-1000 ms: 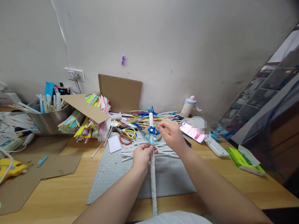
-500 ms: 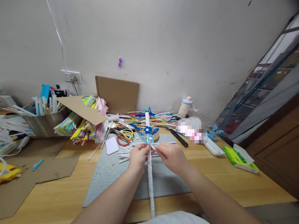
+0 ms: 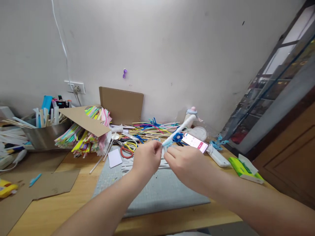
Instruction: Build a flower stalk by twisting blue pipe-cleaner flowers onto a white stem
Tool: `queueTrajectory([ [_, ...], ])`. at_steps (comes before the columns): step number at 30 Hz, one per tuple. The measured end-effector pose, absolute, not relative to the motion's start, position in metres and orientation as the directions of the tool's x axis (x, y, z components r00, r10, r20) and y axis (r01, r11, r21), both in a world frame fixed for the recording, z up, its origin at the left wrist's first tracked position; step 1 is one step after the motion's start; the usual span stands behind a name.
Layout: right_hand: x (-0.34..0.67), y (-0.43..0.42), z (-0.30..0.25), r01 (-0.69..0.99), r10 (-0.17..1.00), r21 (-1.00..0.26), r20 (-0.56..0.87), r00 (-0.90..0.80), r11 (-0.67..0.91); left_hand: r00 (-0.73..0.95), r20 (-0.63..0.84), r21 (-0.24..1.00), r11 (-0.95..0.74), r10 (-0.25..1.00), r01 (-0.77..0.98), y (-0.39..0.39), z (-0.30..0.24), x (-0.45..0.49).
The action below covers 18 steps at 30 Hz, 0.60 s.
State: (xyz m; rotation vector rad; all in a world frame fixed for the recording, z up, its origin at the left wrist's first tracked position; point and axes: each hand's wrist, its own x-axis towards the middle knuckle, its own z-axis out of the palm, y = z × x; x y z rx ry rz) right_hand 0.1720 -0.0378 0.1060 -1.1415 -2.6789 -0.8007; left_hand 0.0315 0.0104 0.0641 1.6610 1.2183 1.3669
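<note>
My left hand (image 3: 147, 158) and my right hand (image 3: 186, 163) meet above the grey cutting mat (image 3: 157, 191), both pinched on a white fuzzy stick (image 3: 183, 127). The stick tilts up and to the right from my fingers, with its tip near a small bottle (image 3: 190, 115). A dark blue flower (image 3: 177, 136) and a light blue flower (image 3: 167, 143) sit on the stick just past my fingertips. The lower part of the stick is hidden behind my hands. White pipe cleaners (image 3: 128, 165) lie on the mat below.
Scissors (image 3: 127, 148), a heap of coloured pipe cleaners (image 3: 150, 127) and a phone (image 3: 195, 142) lie behind my hands. A steel tub of sticks (image 3: 45, 134) and bundled coloured strips (image 3: 86, 136) stand at left, with cardboard (image 3: 41, 185) in front. A green tissue pack (image 3: 243, 165) lies at right.
The white stick swung from upright to a slant up and right. Both hands rose off the mat and came closer together. The camera tilted and shifted slightly.
</note>
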Motion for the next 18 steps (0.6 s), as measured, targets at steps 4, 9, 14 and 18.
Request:
queueTrajectory([
  [4,0.171,-0.045,0.105,0.691,0.604,0.437,0.342,-0.720,0.576,0.130,0.506,0.693,-0.492,0.853,0.527,0.007,0.061,0.030],
  [9,0.182,-0.027,0.131,0.673,0.609,0.354,0.287,-0.739,0.650,0.338,0.588,0.484,-0.655,0.735,0.581,0.003,0.050,0.029],
  [14,0.203,0.012,0.158,0.545,0.546,-0.063,0.004,-0.838,0.836,0.489,0.439,0.545,-0.656,0.754,0.522,-0.008,0.057,0.021],
  [18,0.212,0.025,0.158,0.534,0.536,-0.388,-0.115,-0.836,0.751,0.580,0.181,0.834,-0.437,0.794,0.338,-0.021,0.071,0.016],
])
